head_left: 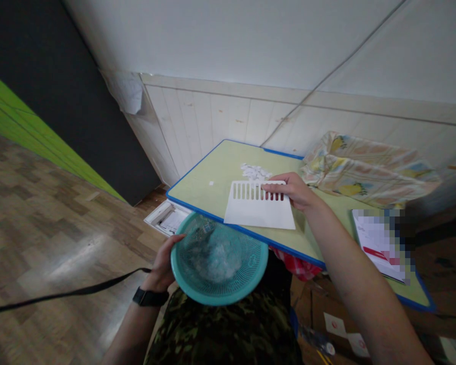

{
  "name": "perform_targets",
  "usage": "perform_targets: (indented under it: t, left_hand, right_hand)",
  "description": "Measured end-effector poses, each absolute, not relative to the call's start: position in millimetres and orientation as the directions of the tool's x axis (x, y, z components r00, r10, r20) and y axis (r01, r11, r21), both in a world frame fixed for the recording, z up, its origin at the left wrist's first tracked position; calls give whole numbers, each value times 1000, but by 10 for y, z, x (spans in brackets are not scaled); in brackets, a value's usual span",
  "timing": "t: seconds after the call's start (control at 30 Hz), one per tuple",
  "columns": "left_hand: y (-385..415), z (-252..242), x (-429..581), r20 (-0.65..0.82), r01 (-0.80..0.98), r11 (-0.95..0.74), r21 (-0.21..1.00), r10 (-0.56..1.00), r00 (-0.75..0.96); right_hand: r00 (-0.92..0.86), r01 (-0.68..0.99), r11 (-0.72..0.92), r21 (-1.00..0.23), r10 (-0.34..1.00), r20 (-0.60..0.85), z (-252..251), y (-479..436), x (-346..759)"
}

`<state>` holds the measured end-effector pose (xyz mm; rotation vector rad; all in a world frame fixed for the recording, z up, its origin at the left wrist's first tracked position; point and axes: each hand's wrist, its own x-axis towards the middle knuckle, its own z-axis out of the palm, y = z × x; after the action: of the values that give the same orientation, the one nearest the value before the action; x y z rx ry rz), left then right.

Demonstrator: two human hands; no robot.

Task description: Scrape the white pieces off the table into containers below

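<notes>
My left hand [162, 263] grips the rim of a teal mesh basket [247, 274] and holds it just below the near edge of a small green table with a blue border [197, 185]. A clear plastic bag lies inside the basket. My right hand [294, 190] rests with fingers pressed flat on a white slotted plastic board [256, 210] that lies on the table, its near edge close to the table's edge. A small heap of white bits [254, 171] lies just beyond the board.
A folded floral cloth [365, 167] lies on the table's far right, next to a paper sheet [380, 243]. A white panelled wall stands behind the table. A white tray [167, 217] sits on the wooden floor [41, 213]. A black strap [68, 293] crosses the lower left.
</notes>
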<state>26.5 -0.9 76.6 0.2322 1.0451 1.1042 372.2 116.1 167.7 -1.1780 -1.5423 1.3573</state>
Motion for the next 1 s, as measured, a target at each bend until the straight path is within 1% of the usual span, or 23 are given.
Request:
perform_targets:
  t: [0.07,0.17,0.23,0.3,0.37,0.47,0.63,0.8,1.0]
  left_hand:
    - [-12,760,263,-571,-617,476,627,820,52]
    - [-16,763,265,-573,-620,468,630,819,35]
    - [-19,774,271,-579,-624,466,628,815,26]
    - [-20,789,277,-581,-622,470,626,814,31]
    - [-20,801,283,-580,-616,473,629,814,32]
    - [-21,806,286,-576,-614,465,638,817,21]
    - [-17,770,262,-589,-631,475,614,807,34]
    - [-12,732,220,-578,-640,469,608,815,48]
    - [-20,733,216,-563,-635,455,625,825,37]
  right_hand:
    - [-255,105,10,-994,967,-17,1673,1171,3712]
    - [-101,49,54,-997,994,49,1639,1215,3696]
    - [3,72,102,-992,995,103,1598,1252,3686]
    - [48,122,136,-983,989,143,1551,1283,3672]
    - [48,168,153,-974,985,163,1509,1298,3654]
    - [23,192,165,-968,985,172,1477,1293,3624]
    - [-64,172,150,-974,988,141,1504,1254,3607]
    - [-46,153,192,-970,981,187,1511,1257,3601]
    - [-172,151,152,-977,977,126,1499,1224,3568]
